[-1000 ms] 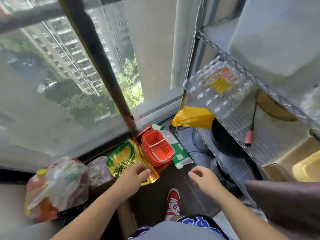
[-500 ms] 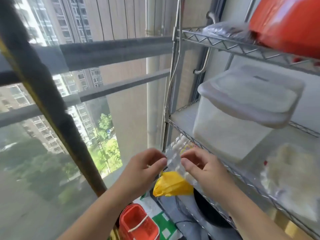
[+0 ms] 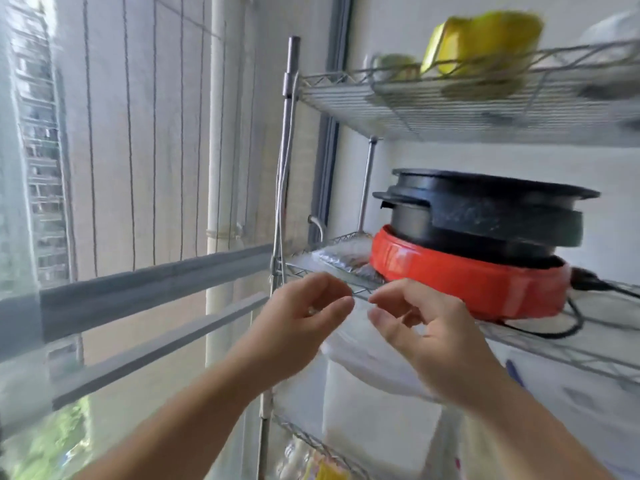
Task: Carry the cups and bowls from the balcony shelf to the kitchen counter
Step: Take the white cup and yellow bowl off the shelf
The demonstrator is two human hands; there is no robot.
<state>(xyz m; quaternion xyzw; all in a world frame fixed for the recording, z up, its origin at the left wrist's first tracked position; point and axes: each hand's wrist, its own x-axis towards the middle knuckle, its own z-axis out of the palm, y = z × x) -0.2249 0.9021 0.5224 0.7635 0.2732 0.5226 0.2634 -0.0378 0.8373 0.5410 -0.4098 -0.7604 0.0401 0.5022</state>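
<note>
On the top wire shelf point(image 3: 433, 109) stands a yellow cup point(image 3: 481, 43), blurred, with a small pale green cup point(image 3: 394, 65) to its left and a white bowl-like thing point(image 3: 613, 32) at the far right. Both my hands hover well below them, in front of the middle shelf's edge. My left hand point(image 3: 301, 317) is empty, its fingers curled and apart. My right hand point(image 3: 429, 330) is also empty with fingers spread, close to the left one.
The middle shelf holds a red electric cooker point(image 3: 467, 282) with a black pan point(image 3: 485, 209) stacked on it and a black cord point(image 3: 588, 289). A white lidded bin point(image 3: 374, 403) stands beneath. The steel shelf post point(image 3: 287, 168) and the balcony window rail point(image 3: 152, 289) lie to the left.
The view has swung up from the floor to the upper shelves. Both hands rose with it, from near the floor to the middle shelf's front edge, still empty.
</note>
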